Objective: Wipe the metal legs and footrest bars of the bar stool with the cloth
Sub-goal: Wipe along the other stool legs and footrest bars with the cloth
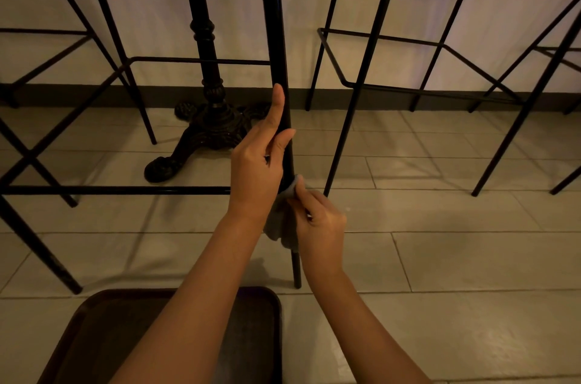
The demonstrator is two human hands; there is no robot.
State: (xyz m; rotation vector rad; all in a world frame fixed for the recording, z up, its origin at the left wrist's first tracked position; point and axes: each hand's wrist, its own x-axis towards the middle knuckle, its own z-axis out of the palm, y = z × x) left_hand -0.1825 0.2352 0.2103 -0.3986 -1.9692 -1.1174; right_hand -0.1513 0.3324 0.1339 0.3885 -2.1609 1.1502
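Observation:
A black metal stool leg [274,25] runs from the top of the view down to the tiled floor in the middle. My left hand [259,163] holds this leg, thumb and forefinger stretched up along it. Just below, my right hand [317,223] pinches a grey cloth [279,226] against the leg; the cloth hangs in folds around the bar. A footrest bar [119,190] runs left from the leg at hand height, and another footrest bar [201,61] sits farther back.
An ornate black table pedestal [207,119] stands behind the leg. More thin-legged stools stand at the left [103,21] and right [371,47]. A dark brown tray [103,333] lies at the bottom near me. A dark skirting board runs along the pale wall.

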